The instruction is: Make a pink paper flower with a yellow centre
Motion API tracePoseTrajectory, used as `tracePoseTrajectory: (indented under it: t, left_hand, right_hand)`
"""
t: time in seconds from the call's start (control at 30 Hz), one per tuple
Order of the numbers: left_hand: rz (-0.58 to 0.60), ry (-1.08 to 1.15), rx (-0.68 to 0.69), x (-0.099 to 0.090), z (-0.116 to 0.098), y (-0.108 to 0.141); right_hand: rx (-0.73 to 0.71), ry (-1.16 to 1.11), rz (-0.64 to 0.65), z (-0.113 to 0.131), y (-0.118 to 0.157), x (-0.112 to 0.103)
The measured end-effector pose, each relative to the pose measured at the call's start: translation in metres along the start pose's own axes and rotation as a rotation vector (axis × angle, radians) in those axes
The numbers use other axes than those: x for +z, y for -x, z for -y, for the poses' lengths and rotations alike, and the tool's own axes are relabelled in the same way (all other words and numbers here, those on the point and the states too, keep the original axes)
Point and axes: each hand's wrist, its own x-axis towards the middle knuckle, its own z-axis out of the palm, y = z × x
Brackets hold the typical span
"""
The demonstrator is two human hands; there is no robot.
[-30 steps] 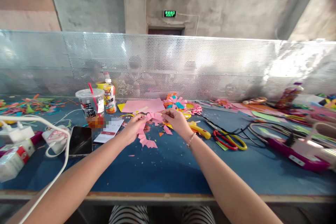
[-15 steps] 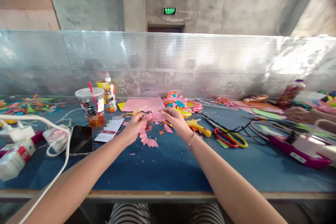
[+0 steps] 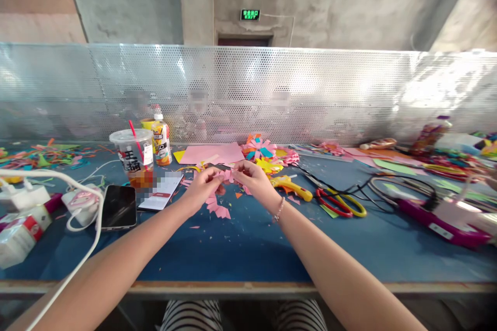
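Blue bench (image 3: 240, 256), perforated screen (image 3: 334, 95) along far edge. Cup (image 3: 128, 158) at left; left hand (image 3: 202, 186) pinches pink paper strip (image 3: 219, 211), jagged tail toward near edge; strip bridges small gap to right hand (image 3: 253, 177), also pinching it. Scissors (image 3: 338, 212) further right.

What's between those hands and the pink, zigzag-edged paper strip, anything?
Nothing visible: the bare left hand and bare right hand both touch the pink paper strip. The yellow plastic tool lies to their right, not between.
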Motion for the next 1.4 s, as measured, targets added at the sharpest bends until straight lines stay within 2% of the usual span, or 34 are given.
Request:
tracePoseTrajectory:
  t: [0.23, 0.77, 1.03, 1.23, 1.4]
  left_hand:
    - [0.035, -0.043, 0.038, -0.0008, -0.0021, 0.0014]
    - [0.034, -0.075, 0.019, 0.0004, -0.0062, 0.0027]
    - [0.037, -0.084, 0.022, 0.0008, -0.0081, 0.0031]
    - [0.041, -0.106, 0.023, 0.0002, -0.0094, 0.0039]
    - [0.047, -0.131, 0.014, -0.0002, -0.0095, 0.0034]
  right_hand:
    - [0.037, -0.025, 0.065, -0.0073, -0.0032, -0.0006]
    - [0.022, -0.02, 0.098, -0.0085, -0.0043, -0.0016]
    - [-0.005, 0.084, 0.085, -0.01, -0.0054, -0.0017]
    - [0.014, -0.01, 0.087, -0.0074, -0.0038, -0.0012]
    - [-0.009, 0.008, 0.079, -0.0072, -0.0038, -0.0011]
